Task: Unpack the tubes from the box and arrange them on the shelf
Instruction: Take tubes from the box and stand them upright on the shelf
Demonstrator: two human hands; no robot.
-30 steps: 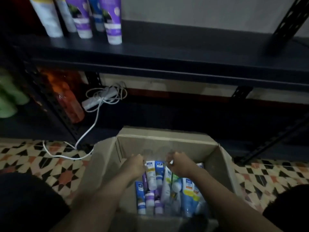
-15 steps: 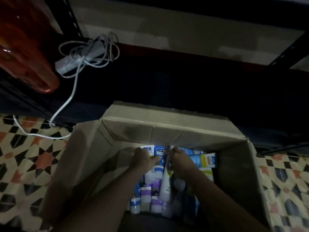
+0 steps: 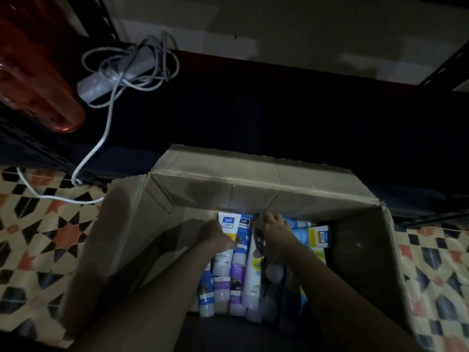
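Observation:
An open cardboard box (image 3: 253, 184) sits on the floor in front of me, holding several tubes in white, blue and purple. Both my hands reach down into it. My left hand (image 3: 215, 236) closes around a white tube with a yellow band (image 3: 227, 224); a blue tube (image 3: 242, 237) lies beside it. My right hand (image 3: 275, 237) rests with curled fingers on tubes at the back of the box, over a tall white tube (image 3: 252, 275). Blue and yellow packs (image 3: 314, 236) lie to its right. Whether the right hand holds a tube is hidden.
A dark low shelf (image 3: 279, 118) runs behind the box. A white power strip with coiled cable (image 3: 119, 72) lies on it at the left, its cord trailing onto the patterned tile floor (image 3: 38, 237). A red translucent container (image 3: 38, 80) stands far left.
The view has tilted down, so the upper shelf with standing tubes has left the frame. Both hands have pushed deeper toward the back of the box.

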